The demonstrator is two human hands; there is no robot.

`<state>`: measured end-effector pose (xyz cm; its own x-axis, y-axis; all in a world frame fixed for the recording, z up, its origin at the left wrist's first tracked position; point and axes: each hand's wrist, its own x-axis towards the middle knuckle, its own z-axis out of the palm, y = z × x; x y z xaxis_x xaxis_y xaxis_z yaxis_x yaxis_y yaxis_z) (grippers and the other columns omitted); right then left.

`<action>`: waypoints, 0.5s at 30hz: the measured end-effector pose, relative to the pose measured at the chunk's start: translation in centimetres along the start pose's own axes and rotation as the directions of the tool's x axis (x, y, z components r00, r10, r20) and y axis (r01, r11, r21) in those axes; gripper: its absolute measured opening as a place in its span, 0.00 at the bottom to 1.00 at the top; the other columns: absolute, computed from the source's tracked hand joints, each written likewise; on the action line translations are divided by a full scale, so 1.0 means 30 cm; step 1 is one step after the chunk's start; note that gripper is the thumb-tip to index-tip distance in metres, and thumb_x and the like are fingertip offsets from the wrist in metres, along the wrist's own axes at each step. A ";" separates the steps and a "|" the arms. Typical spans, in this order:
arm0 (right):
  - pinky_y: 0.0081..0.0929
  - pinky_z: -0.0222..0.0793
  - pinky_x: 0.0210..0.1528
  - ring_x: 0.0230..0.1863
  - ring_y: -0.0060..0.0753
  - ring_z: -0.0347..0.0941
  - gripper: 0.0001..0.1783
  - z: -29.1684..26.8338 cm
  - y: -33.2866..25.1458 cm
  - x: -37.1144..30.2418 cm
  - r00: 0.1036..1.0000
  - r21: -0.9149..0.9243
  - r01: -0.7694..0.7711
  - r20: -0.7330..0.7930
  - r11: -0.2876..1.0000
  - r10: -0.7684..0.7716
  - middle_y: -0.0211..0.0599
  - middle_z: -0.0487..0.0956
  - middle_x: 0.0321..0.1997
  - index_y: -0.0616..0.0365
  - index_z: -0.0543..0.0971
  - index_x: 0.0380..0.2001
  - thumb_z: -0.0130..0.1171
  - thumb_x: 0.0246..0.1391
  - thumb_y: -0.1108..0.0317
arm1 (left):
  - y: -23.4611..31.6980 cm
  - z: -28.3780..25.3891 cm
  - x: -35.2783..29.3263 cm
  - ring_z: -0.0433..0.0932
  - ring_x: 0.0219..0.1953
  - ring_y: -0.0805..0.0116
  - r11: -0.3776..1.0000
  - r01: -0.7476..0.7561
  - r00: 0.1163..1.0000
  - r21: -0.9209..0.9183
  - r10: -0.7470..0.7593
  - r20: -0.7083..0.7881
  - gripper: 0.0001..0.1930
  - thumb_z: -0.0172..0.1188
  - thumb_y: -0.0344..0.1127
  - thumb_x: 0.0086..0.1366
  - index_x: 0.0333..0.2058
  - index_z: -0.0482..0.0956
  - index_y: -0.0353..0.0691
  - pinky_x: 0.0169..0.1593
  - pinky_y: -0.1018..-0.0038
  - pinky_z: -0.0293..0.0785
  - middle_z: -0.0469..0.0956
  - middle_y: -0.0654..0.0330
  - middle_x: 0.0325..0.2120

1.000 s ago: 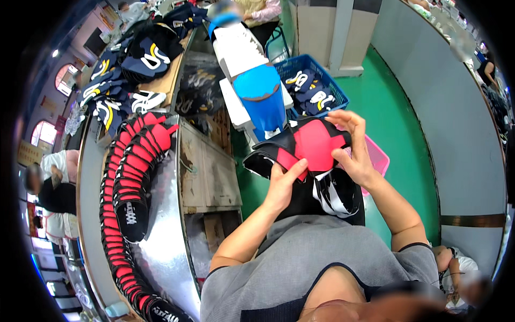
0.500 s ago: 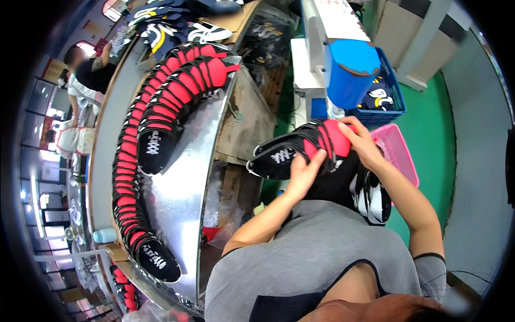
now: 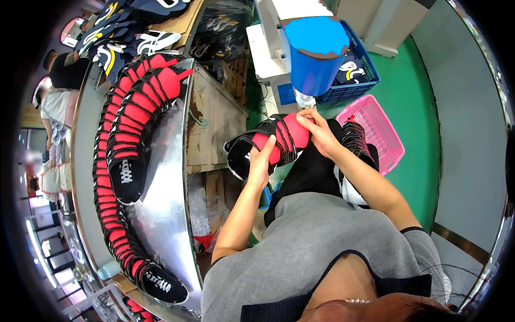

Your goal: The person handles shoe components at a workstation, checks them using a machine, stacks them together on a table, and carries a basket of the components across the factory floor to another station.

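Over my lap, both hands hold a black and red shoe upper (image 3: 296, 137) with black straps, or a few nested together; I cannot tell which. My left hand (image 3: 259, 165) grips its near side, thumb on top by the red and black straps. At its red end, the fingers of my right hand (image 3: 322, 136) are closed on the edge. Just beyond stands a sewing machine head with a blue cover (image 3: 316, 64). Another upper with dark red and black straps (image 3: 356, 140) rests by my right forearm, partly hidden by it.
Left, long curved rows of nested red and black uppers (image 3: 129, 131) lie on a shiny metal table (image 3: 166, 214). A pink basket (image 3: 375, 121) and a blue crate (image 3: 370, 80) stand on the green floor. Dark cut pieces (image 3: 110, 53) pile up at the back left. Other people are far left.
My view has shifted, so most things sit further left. The held upper has turned, its black end now pointing more toward me. My hands still grip it.
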<state>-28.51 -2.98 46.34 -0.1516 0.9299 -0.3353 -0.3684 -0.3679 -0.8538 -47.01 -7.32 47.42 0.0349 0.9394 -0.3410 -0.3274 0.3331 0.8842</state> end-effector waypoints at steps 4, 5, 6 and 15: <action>0.20 0.66 0.42 0.40 0.21 0.69 0.13 -0.002 0.019 0.000 0.994 0.012 -0.107 -0.031 0.994 0.108 0.28 0.70 0.36 0.56 0.74 0.39 0.60 0.55 0.61 | 0.022 0.015 0.000 0.75 0.43 0.73 0.995 0.095 0.995 0.040 -0.093 -0.029 0.18 0.55 0.44 0.65 0.46 0.73 0.35 0.49 0.75 0.69 0.77 0.60 0.41; 0.20 0.66 0.41 0.39 0.21 0.69 0.12 -0.010 0.047 0.017 0.997 0.041 -0.049 -0.062 0.998 0.051 0.28 0.70 0.36 0.56 0.74 0.38 0.60 0.54 0.62 | 0.023 0.004 0.004 0.75 0.42 0.73 0.992 0.119 0.993 0.032 -0.119 -0.005 0.18 0.54 0.45 0.66 0.45 0.74 0.35 0.49 0.75 0.69 0.77 0.60 0.40; 0.20 0.66 0.41 0.39 0.21 0.69 0.11 -0.022 0.092 0.041 0.995 0.073 0.011 -0.100 0.997 -0.003 0.28 0.70 0.36 0.56 0.74 0.37 0.61 0.53 0.63 | 0.013 -0.014 0.013 0.75 0.42 0.73 0.988 0.155 0.987 0.007 -0.156 0.046 0.19 0.54 0.46 0.66 0.45 0.74 0.35 0.49 0.75 0.69 0.77 0.60 0.41; 0.19 0.66 0.35 0.31 0.20 0.70 0.14 -0.025 0.078 0.029 0.951 -0.311 0.185 -0.184 0.932 -0.250 0.31 0.75 0.26 0.62 0.76 0.29 0.64 0.48 0.62 | 0.153 0.011 -0.010 0.75 0.35 0.75 0.988 -0.020 0.995 0.154 0.034 -0.089 0.17 0.55 0.49 0.65 0.38 0.74 0.39 0.41 0.78 0.69 0.77 0.64 0.32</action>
<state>-28.82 -3.04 43.76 0.1166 0.9770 -0.1785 -0.0862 -0.1690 -0.9818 -48.21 -6.04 51.69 -0.0600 0.9392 -0.3380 -0.1783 0.3231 0.9294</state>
